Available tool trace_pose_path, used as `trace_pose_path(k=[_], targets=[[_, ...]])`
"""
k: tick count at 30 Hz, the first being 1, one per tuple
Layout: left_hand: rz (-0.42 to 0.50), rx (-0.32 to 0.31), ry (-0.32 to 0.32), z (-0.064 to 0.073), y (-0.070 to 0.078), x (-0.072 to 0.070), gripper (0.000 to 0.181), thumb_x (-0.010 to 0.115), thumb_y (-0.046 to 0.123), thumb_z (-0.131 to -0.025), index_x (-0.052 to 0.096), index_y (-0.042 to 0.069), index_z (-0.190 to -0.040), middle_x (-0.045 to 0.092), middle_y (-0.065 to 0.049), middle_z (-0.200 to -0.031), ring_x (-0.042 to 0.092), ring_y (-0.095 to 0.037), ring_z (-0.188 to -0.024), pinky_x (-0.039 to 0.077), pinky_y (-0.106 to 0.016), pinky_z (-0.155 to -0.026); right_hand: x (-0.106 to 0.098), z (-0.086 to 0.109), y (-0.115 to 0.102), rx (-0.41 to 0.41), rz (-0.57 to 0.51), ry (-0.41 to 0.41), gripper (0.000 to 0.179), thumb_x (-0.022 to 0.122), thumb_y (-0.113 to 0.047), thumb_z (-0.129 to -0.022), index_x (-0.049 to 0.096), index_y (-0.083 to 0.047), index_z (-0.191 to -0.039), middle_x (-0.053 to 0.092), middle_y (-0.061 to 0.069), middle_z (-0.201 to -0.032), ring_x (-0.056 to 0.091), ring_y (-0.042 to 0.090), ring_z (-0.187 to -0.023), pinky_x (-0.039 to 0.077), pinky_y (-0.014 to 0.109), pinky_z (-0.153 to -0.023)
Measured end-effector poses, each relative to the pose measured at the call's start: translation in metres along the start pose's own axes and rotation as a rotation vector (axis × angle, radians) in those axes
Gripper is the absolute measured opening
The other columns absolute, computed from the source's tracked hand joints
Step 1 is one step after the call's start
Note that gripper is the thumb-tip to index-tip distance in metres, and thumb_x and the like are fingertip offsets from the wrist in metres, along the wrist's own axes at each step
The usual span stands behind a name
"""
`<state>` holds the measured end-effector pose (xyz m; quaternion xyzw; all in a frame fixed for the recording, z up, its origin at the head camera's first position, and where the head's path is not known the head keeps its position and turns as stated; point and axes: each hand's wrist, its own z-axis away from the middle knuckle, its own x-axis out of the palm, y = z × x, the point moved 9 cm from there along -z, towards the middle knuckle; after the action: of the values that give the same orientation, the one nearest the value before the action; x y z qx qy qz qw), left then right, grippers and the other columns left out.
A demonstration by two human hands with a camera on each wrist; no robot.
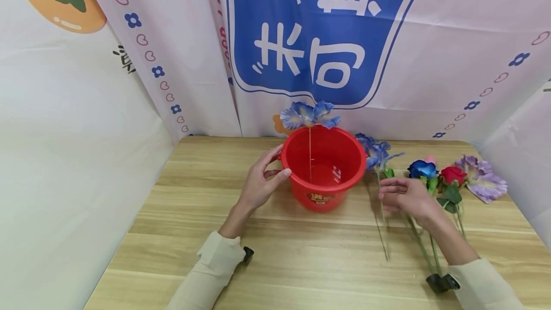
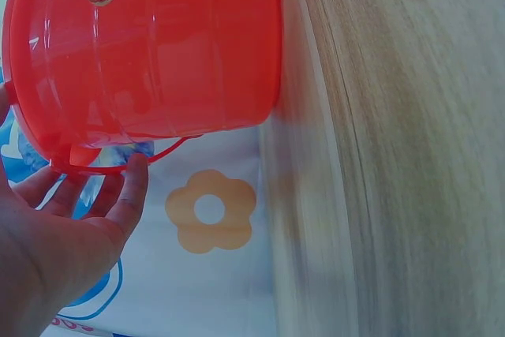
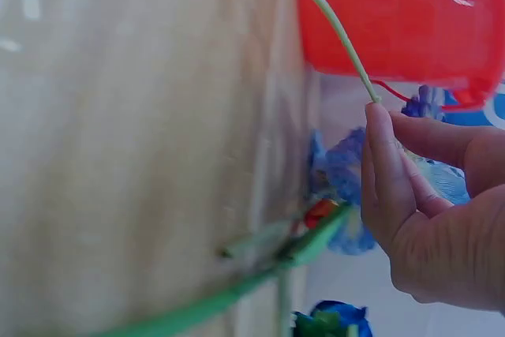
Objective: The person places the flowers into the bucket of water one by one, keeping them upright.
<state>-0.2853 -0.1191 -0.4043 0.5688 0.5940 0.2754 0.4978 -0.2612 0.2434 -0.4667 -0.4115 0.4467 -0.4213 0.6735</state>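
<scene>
Mid-frame, the left hand (image 1: 259, 184) grips the bucket (image 1: 323, 188); the right hand (image 1: 406, 198) pinches a flower stem (image 3: 336, 25) that may bend if knocked.

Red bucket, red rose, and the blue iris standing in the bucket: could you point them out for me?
Red bucket (image 2: 170, 53): left wrist view, on its outer wall.
Red rose (image 1: 454, 175): head view, on its petals.
Blue iris (image 1: 307, 116): head view, on its bloom.
</scene>
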Motion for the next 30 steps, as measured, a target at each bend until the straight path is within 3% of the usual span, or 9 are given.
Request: trace_pose_path(k=[6, 11, 16, 21, 30], targets=[[0.003, 0.001, -0.001, 0.000, -0.001, -0.001, 0.067, 0.076, 0.019, -0.100, 0.050, 0.020, -0.161, 0.057, -0.006, -0.158, 0.057, -0.031, -0.142, 0.062, -0.058, -0.100, -0.019, 0.009, -0.022, -0.069, -0.047, 0.032, 0.056, 0.068, -0.008, -0.105, 0.044, 0.012, -0.151, 0.074, -0.010, -0.107, 0.076, 0.005, -0.098, 0.067, 0.036, -0.087], [-0.008, -0.003, 0.000, 0.000, -0.001, 0.000, 0.067, 0.076, 0.021, -0.099, 0.050, 0.020, -0.161, 0.057, -0.006, -0.158, 0.057, -0.032, -0.142, 0.064, -0.051, -0.099, -0.032, 0.014, -0.038, -0.119, -0.151, 0.068, 0.036, 0.071, -0.005, -0.103, 0.058, -0.004, -0.136, 0.076, -0.012, -0.105, 0.077, 0.005, -0.096, 0.068, 0.033, -0.084], [-0.008, -0.010, 0.002, 0.000, -0.001, 0.000, 0.066, 0.075, 0.023, -0.100, 0.050, 0.021, -0.161, 0.057, -0.004, -0.157, 0.057, -0.030, -0.142, 0.064, -0.052, -0.100, -0.038, 0.014, -0.056, -0.137, -0.170, 0.117, 0.034, 0.074, -0.006, -0.101, 0.059, -0.015, -0.131, 0.074, -0.013, -0.107, 0.076, 0.005, -0.097, 0.067, 0.030, -0.086], [0.002, -0.011, 0.002, 0.001, 0.000, 0.000, 0.066, 0.075, 0.022, -0.100, 0.050, 0.022, -0.161, 0.058, -0.005, -0.157, 0.057, -0.031, -0.142, 0.062, -0.059, -0.100, -0.042, 0.015, -0.080, -0.180, -0.208, 0.162, 0.034, 0.077, -0.008, -0.099, 0.061, -0.016, -0.128, 0.074, -0.010, -0.108, 0.076, 0.006, -0.094, 0.066, 0.027, -0.083], [-0.006, -0.005, -0.001, 0.001, 0.000, 0.000, 0.067, 0.076, 0.021, -0.100, 0.050, 0.020, -0.161, 0.057, -0.006, -0.157, 0.057, -0.032, -0.142, 0.065, -0.044, -0.098, -0.038, 0.013, -0.122, -0.253, -0.192, 0.218, 0.039, 0.080, -0.011, -0.097, 0.062, -0.012, -0.132, 0.073, -0.006, -0.107, 0.077, 0.007, -0.092, 0.067, 0.027, -0.078]])
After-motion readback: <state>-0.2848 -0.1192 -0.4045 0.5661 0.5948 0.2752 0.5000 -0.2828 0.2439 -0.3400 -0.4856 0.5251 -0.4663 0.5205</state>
